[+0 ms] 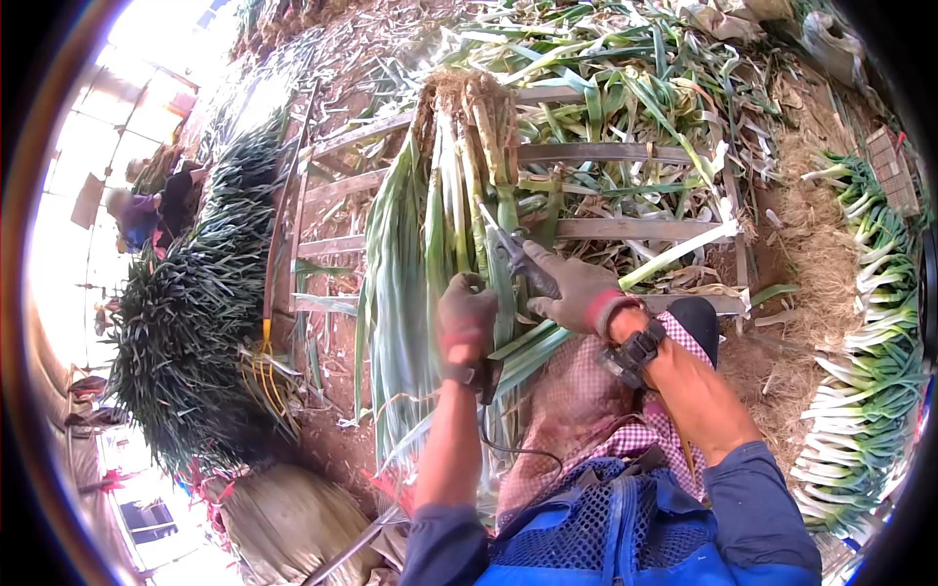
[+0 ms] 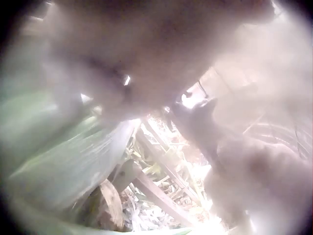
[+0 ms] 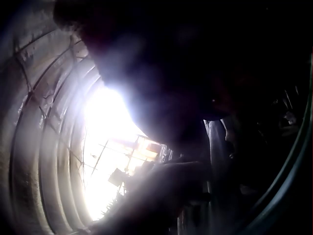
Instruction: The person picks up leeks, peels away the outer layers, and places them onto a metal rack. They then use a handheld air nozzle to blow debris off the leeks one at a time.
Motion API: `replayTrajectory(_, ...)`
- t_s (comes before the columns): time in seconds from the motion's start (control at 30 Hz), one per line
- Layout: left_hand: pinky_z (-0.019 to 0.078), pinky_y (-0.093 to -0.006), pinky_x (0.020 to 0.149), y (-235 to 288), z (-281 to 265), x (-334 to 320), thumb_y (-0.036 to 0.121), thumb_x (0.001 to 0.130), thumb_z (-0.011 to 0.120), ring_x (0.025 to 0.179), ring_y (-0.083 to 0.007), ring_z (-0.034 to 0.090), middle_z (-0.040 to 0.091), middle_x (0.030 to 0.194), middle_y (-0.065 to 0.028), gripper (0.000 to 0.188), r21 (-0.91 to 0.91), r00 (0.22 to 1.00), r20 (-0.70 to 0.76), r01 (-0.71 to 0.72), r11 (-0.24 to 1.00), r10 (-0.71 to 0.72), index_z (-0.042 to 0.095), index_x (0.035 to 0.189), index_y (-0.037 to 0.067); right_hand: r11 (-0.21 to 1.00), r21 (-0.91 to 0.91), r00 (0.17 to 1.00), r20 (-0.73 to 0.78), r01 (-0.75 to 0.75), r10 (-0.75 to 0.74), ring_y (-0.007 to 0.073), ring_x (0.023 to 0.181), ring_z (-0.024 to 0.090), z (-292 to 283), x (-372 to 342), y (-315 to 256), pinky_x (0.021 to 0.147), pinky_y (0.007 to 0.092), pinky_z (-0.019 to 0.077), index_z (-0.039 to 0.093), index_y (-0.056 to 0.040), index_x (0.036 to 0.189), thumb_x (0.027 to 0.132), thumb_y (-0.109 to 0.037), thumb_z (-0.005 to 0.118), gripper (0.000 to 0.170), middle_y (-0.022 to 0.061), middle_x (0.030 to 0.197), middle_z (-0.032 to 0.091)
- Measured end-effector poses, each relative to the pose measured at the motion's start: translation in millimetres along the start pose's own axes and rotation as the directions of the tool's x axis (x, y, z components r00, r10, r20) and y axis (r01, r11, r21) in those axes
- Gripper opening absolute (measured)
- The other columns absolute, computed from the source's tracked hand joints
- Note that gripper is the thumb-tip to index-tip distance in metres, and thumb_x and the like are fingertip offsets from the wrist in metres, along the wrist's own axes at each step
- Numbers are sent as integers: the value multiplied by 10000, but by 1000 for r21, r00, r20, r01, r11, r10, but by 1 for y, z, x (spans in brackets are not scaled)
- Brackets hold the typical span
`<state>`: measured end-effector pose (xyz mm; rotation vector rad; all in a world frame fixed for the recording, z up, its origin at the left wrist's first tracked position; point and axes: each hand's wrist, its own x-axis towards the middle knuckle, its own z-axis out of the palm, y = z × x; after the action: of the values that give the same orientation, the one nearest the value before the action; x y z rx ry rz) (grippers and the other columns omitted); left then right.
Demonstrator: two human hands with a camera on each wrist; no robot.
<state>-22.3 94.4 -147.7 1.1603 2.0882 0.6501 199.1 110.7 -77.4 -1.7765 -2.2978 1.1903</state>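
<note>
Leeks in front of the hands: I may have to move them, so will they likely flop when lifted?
The long leaves would probably flop, since they drape in loose, overlapping strips. The pale stalks look stiffer, as they lie fairly straight. The brown roots may tangle when lifted, being stringy and bunched together.

Slatted wooden frame (image 1: 625, 230) on brown dirt floor (image 1: 337, 441). Leek bunch (image 1: 451, 200) lies lengthwise over slats, roots at far end. Single leek (image 1: 679, 256) crosses frame's right part. Leaf scraps (image 1: 625, 54) litter floor beyond and between slats. Also on floor: dark green leek pile (image 1: 200, 303) left, white-stemmed leek row (image 1: 848, 420) right, fibrous roots (image 1: 811, 254) beside row.
</note>
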Motion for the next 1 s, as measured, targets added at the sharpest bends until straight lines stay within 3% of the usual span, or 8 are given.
replayTrajectory(0.1,585,-413,884,-8,1,-1,274,885,785,950,-341,767,797,1056,-162,337,18,961,-222,-168,986,167,780,1143,57,1000,21,1000,-23,-3,4,431,1205,701,9,-9,2,1056,511,540,291,-331,1718,955,-514,730,900,235,1247,724)
replayTrajectory(0.23,535,-488,1035,4,-3,20,388,948,741,1194,-406,681,721,1277,-203,449,431,928,-184,-220,875,324,735,1268,74,999,-21,999,19,-36,36,444,1225,691,-2,-21,-11,1079,505,530,282,-332,1723,953,-519,735,913,243,1292,709)
replayTrajectory(0.27,509,-498,1088,8,1,23,413,944,747,1243,-411,654,700,1317,-211,485,516,977,-95,-118,849,193,712,1292,77,999,14,999,-9,-36,36,463,1216,684,0,-17,-8,1066,510,528,282,-324,1724,942,-488,760,931,268,1308,694)
replayTrajectory(0.37,553,-488,1008,-4,16,40,379,914,760,1166,-399,704,743,1247,-209,437,595,956,-166,-100,797,243,740,1213,62,998,48,998,-55,-33,35,481,1192,684,-3,-3,-6,1045,514,529,293,-312,1722,928,-460,786,946,291,1296,692)
replayTrajectory(0.57,577,-456,817,-6,-11,73,239,754,764,897,-414,756,788,969,-229,445,251,982,188,-67,966,19,727,1122,-10,994,99,996,-75,-42,50,470,1175,697,-17,49,-12,1020,501,540,323,-276,1714,926,-430,782,925,280,1279,715)
replayTrajectory(0.67,577,-439,804,10,-15,42,263,766,786,872,-354,765,776,922,-237,454,172,980,195,-72,982,38,722,1092,-46,995,102,995,-97,4,6,435,1213,695,-21,68,-16,1068,482,522,309,-239,1723,933,-392,775,930,259,1311,717)
replayTrajectory(0.7,574,-393,730,7,-11,35,272,739,862,759,-239,726,764,835,-136,376,162,987,160,-38,986,12,739,982,13,994,108,995,-95,-1,12,435,1213,695,-22,70,-17,1068,482,522,309,-239,1723,933,-392,775,930,259,1311,717)
replayTrajectory(1.0,587,-406,768,-10,6,-9,277,757,851,802,-295,754,772,883,-165,394,202,996,92,-35,979,17,719,1032,29,997,29,995,-64,-75,77,381,1274,696,-26,65,-22,1114,481,519,315,-295,1717,961,-472,719,875,194,1384,721)
